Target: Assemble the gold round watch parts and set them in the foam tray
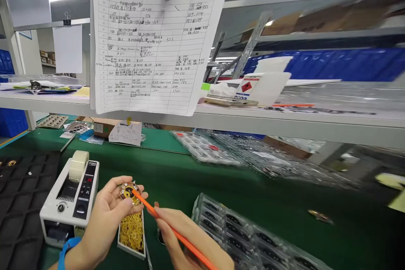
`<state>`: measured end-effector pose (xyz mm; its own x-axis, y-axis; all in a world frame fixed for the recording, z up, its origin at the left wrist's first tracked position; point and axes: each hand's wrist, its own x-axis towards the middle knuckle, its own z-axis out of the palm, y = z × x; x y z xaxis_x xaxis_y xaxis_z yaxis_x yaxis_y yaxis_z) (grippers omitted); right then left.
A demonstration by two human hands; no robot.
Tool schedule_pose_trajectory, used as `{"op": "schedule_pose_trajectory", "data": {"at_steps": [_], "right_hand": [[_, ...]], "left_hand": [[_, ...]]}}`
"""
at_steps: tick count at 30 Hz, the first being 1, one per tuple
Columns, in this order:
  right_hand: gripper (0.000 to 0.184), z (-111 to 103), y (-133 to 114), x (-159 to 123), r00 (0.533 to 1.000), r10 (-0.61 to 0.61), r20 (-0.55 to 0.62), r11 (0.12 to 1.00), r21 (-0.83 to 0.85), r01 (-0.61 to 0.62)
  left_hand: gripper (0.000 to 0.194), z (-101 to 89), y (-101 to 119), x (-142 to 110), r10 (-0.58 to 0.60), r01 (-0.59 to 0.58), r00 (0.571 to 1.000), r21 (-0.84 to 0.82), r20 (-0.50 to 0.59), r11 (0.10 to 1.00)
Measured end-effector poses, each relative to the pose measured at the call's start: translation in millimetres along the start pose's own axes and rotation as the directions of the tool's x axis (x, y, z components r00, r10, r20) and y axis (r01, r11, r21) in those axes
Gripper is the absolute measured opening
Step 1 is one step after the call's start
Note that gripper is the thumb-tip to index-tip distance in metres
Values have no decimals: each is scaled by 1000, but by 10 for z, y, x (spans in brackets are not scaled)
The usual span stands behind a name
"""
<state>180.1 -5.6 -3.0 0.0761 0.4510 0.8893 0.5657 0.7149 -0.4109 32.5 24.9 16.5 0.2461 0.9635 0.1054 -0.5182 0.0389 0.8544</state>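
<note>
Between the thumb and fingers of my left hand (109,206) is a small round watch-like piece (127,190) with a yellow and black middle and a studded rim. My right hand (186,236) grips an orange stick-like tool (180,236), its thin end meeting the face of the round piece. Under my left hand stands a white box (144,244) filled with small yellow strips (132,230). Something dark and small beside my right fingers is mostly hidden.
A white tape dispenser (52,215) stands left, beside a black compartment tray (22,202). Clear plastic trays with dark parts (234,230) lie right. One small shiny piece (320,217) rests farther right. Handwritten sheets (148,50) hang from the shelf edge (284,124) above the green bench.
</note>
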Motion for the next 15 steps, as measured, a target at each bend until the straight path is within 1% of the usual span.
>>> {"op": "schedule_pose_trajectory", "data": {"at_steps": [3, 6, 8, 9, 10, 12, 13, 14, 15], "right_hand": [[19, 109, -5, -30, 999, -35, -25, 999, -18, 35], [28, 149, 32, -60, 996, -69, -54, 997, -38, 67], [29, 148, 66, -62, 993, -112, -32, 992, -62, 110], [28, 145, 84, -53, 986, -168, 1, 983, -77, 168], [28, 141, 100, -36, 969, -243, 44, 965, -92, 246], [27, 128, 123, 15, 908, -395, 136, 905, -114, 411], [26, 116, 128, 44, 878, -447, 171, 876, -117, 469], [26, 99, 127, 70, 858, -475, 197, 858, -111, 501], [27, 74, 121, 92, 858, -471, 204, 862, -100, 497]], "left_hand": [[39, 6, -88, -5, 36, -36, 999, -1, 1, 999], [39, 24, -120, -1, 44, -44, 999, -4, -6, 999], [39, 44, -97, 3, 25, -25, 1000, 8, -13, 1000], [38, 53, -77, 6, 16, -16, 1000, 15, -16, 1000], [38, 59, -56, 9, 9, -8, 1000, 23, -20, 1000], [37, 59, -21, 19, 4, -3, 1000, 38, -29, 999], [36, 54, -10, 25, 4, -3, 1000, 45, -28, 999], [34, 45, -3, 33, 0, 2, 1000, 54, -24, 999], [34, 34, 1, 42, -10, 12, 1000, 65, -18, 998]]}}
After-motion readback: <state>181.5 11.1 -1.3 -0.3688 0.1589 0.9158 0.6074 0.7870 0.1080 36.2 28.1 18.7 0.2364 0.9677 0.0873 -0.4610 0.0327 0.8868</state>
